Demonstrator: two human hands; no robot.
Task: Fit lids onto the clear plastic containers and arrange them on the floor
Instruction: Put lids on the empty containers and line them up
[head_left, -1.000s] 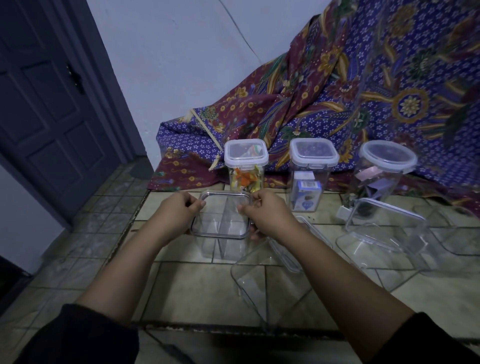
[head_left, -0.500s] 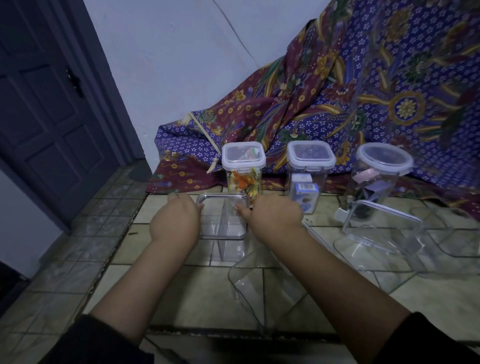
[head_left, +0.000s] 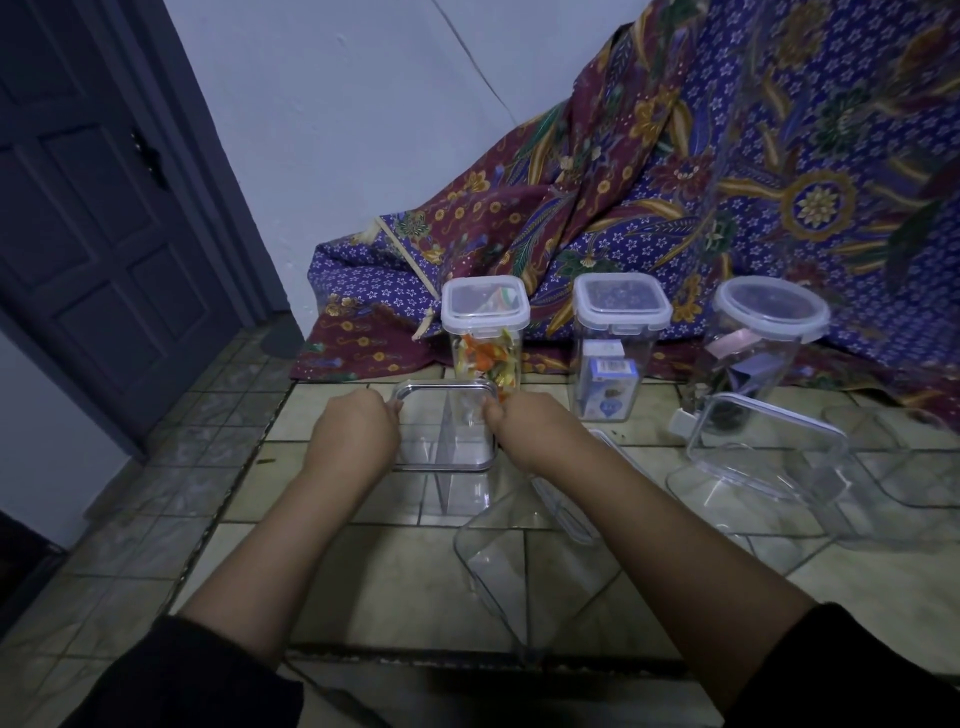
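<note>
A clear square container (head_left: 457, 488) stands on the tiled floor with a clear lid (head_left: 444, 431) lying on its top. My left hand (head_left: 353, 441) presses on the lid's left edge and my right hand (head_left: 530, 431) on its right edge. Behind it stand three lidded containers in a row: one with orange contents (head_left: 485, 332), one holding a blue box (head_left: 618, 343), and a round one (head_left: 753, 353). An empty clear container (head_left: 524, 571) lies on its side below my right forearm.
Another clear lid (head_left: 763, 447) leans on empty clear containers (head_left: 909, 467) at the right. A patterned purple and maroon cloth (head_left: 675, 197) drapes behind the row. A dark door (head_left: 88, 234) is at the left. The raised floor's front edge (head_left: 467, 654) runs below my arms.
Both hands have slid outward and down along the lid's sides, from gripping its near corners to pressing on its edges. The lid now sits lower on the container.
</note>
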